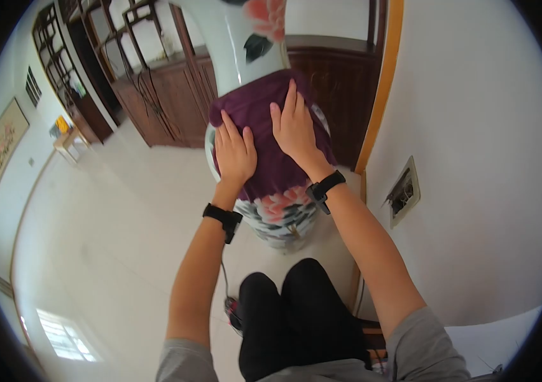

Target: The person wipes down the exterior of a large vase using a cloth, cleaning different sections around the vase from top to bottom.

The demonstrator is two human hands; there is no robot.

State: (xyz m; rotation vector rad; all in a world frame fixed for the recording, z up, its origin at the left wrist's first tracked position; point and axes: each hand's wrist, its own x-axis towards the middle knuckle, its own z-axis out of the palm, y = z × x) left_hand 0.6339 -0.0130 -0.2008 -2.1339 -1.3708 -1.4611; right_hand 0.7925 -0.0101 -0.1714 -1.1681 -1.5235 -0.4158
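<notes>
A tall white porcelain vase painted with pink flowers and dark leaves stands upright in front of me. Spread over its rounded body is a purple cloth. My left hand lies flat on the cloth's left part, fingers stretched upward. On the right part, my right hand also presses flat, its fingers extended and a little apart, reaching near the cloth's upper edge. Below the cloth, the painted lower body of the vase shows. Neither hand grips the cloth.
Behind the vase runs a dark wooden cabinet with open shelving above. A white wall with an uncovered socket box is close on the right. A small stool stands far left. A cable and a red-black object lie by my knees.
</notes>
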